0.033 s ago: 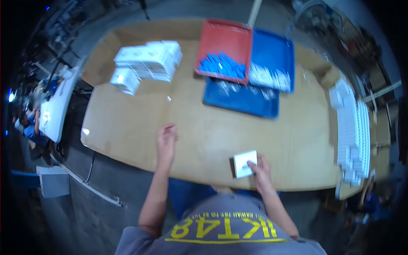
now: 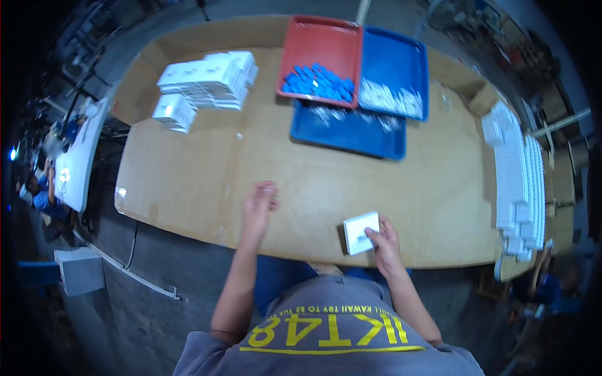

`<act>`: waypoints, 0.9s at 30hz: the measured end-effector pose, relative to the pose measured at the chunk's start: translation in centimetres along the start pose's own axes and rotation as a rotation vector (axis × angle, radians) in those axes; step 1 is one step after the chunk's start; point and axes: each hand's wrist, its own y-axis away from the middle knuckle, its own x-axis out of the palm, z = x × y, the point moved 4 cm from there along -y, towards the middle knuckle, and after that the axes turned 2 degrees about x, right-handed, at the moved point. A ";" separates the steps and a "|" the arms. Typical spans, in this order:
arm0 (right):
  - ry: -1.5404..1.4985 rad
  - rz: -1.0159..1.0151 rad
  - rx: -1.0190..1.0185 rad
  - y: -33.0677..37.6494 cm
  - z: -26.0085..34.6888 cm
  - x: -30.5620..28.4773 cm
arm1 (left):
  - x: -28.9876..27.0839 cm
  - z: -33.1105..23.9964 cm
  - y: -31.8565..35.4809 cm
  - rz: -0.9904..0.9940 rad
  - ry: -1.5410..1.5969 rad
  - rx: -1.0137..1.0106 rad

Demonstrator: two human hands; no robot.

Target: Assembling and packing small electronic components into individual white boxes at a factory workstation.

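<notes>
A small square white box [image 2: 361,232] with dark print on its face is gripped in my right hand [image 2: 387,246]. The thumb lies across the face and the fingers are behind its right edge. It is held over the table's near edge, right of centre. My left hand [image 2: 261,202] hovers above the bare cardboard to the left, fingers loosely bent and nothing visible in them. Farther off, a red tray [image 2: 323,44] carries many small blue pieces [image 2: 318,83]. Beside it a blue tray [image 2: 394,56] contains white pieces in clear wrapping [image 2: 392,99].
Another blue tray [image 2: 348,135] with a few clear packets lies nearer, partly under the others. White boxes [image 2: 204,81] are stacked at the far left, and long rows of white boxes [image 2: 519,182] line the right side. The cardboard-covered table [image 2: 200,169] has raised far edges. People sit at a white table [image 2: 80,160] beyond the left side.
My left hand has moved a little to the right and its fingers are more bent. The box stays in my right hand. The view has shifted slightly, so the trays and stacks appear higher.
</notes>
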 end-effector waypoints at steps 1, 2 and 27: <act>-0.008 0.013 0.012 0.6 0.8 -0.2 | 4.1 2.0 1.9 0.194 0.018 -0.182; 0.002 0.031 -0.008 0.2 1.2 -0.6 | 7.9 3.8 3.6 0.387 0.037 -0.354; 0.749 0.230 -0.895 2.3 2.3 1.9 | 19.5 -1.6 13.4 0.407 0.542 -0.639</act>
